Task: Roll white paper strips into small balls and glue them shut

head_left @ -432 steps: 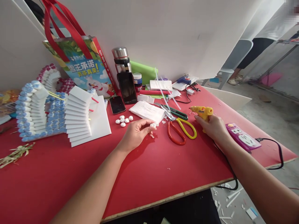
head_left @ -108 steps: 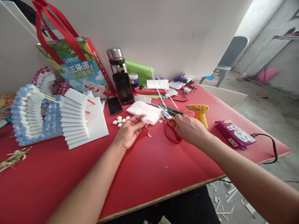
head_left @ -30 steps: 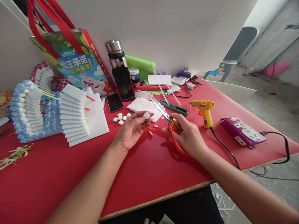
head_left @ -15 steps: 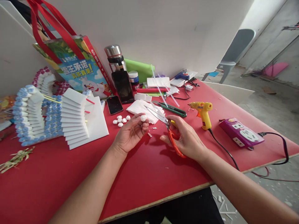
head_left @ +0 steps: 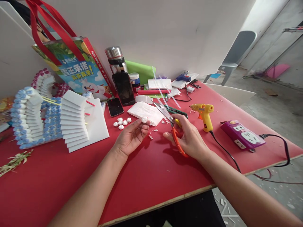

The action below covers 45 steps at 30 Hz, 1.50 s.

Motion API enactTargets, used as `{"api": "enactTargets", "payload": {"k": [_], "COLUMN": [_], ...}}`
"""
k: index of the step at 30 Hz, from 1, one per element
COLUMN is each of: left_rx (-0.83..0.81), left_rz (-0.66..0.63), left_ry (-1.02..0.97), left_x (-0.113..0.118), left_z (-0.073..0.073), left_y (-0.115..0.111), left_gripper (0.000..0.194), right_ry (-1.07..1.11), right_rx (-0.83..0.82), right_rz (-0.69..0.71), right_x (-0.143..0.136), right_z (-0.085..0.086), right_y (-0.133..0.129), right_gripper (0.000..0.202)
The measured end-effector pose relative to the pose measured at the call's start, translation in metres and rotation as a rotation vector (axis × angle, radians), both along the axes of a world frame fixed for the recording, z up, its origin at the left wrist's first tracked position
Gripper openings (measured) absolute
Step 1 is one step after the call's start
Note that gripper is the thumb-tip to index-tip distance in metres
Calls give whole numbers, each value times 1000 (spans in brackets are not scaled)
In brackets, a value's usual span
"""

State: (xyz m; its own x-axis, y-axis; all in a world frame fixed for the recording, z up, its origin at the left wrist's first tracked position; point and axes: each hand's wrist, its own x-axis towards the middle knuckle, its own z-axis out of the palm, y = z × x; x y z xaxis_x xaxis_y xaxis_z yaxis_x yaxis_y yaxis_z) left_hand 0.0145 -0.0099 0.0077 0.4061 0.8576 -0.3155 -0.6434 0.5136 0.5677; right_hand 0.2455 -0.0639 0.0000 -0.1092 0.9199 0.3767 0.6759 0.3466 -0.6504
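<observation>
Between the fingertips of my left hand [head_left: 131,135] is a small white paper ball [head_left: 144,119]. My right hand [head_left: 189,135] grips scissors [head_left: 178,143] with red and yellow handles, their blades pointing up and to the left, apart from the ball. Several similar white balls [head_left: 121,122] lie in a cluster left of my left hand. Behind the hands is a stack of thin white paper sheets [head_left: 142,110], partly under the blade tips. Small paper scraps [head_left: 151,137] are scattered on the red table [head_left: 151,176] between my hands.
A yellow glue gun [head_left: 205,115] and a purple power strip [head_left: 242,135] with cords are on the right. A green cutter [head_left: 176,111], phones [head_left: 115,107] and a steel flask [head_left: 115,58] stand or lie behind. White stepped card models [head_left: 74,123] and a printed bag [head_left: 78,69] occupy the left.
The scissors have swung slightly upright and away from the left hand, their blades now further from the ball. The left hand keeps its pinch on the ball, and the view has shifted slightly.
</observation>
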Motion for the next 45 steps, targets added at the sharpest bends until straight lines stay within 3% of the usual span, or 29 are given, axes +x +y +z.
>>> {"api": "enactTargets", "payload": {"k": [8,14,18,23,32,45], "left_rx": [78,121,209,318,395,466], "left_rz": [55,165,143,134,109,183], "left_ry": [67,135,174,242,312,365], "left_x": [-1,2,4,7,12,17], "left_z": [-4,-2,-3,-3,1,2], "left_y": [0,1,-1,-3,-9,-12], "left_gripper": [26,16,25,22,18,16], "right_ry": [-15,-83,-148,-215,-194,-184], "right_rx": [15,59,78,62,43,71], "right_rz": [6,56,94,108,112,135], "right_x": [-1,-2,-4,-7,-8,-5], "right_z": [2,-1,-2,-3,1,-1], "right_y": [0,2,2,1,2,1], "right_gripper": [51,52,53,54,55,49]}}
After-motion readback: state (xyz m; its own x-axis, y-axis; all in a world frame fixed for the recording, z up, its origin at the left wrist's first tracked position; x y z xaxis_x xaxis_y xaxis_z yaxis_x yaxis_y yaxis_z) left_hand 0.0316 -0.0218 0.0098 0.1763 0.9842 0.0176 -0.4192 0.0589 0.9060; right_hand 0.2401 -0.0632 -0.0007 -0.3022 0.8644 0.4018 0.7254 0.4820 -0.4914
